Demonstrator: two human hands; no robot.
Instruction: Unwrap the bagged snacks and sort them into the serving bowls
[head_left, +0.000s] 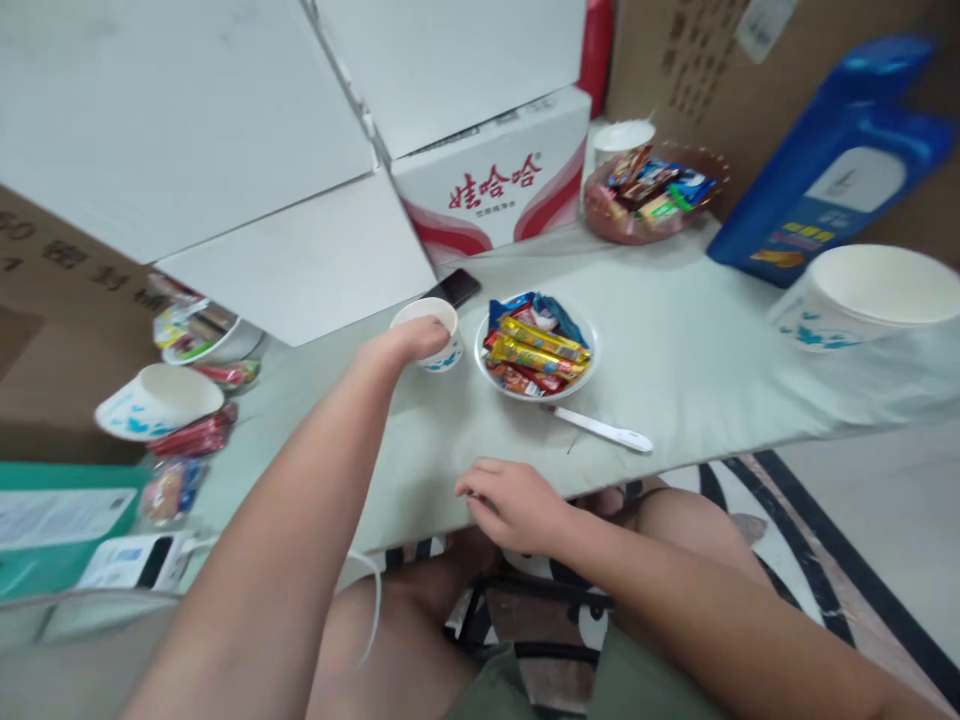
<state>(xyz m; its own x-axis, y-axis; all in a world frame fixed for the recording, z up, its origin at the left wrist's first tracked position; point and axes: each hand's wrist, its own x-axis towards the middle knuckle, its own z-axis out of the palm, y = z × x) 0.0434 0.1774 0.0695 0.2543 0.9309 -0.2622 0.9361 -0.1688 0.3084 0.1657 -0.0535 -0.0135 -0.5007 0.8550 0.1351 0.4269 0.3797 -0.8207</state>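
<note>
My left hand (421, 338) is at a white paper cup (439, 362) with a blue leaf print, its fingers bent over the near right rim. The fingertips are hidden, and the hand looks closed on the cup. Just right of the cup stands a white bowl (594, 352) heaped with wrapped snacks, with yellow snack bars (541, 350) on top. My right hand (517, 503) hovers at the table's front edge, fingers loosely curled, thumb apart from them. I make out nothing held in it. A white-handled knife (604, 428) lies against the bowl's near side.
Behind the cup lie a dark phone (455, 288) and a white-and-red carton (502, 185). A candy bowl (626, 228), a blue bottle (814, 185) and a large paper tub (832, 300) stand at right. Another tub (154, 400) and wrapped snacks (191, 432) lie at left.
</note>
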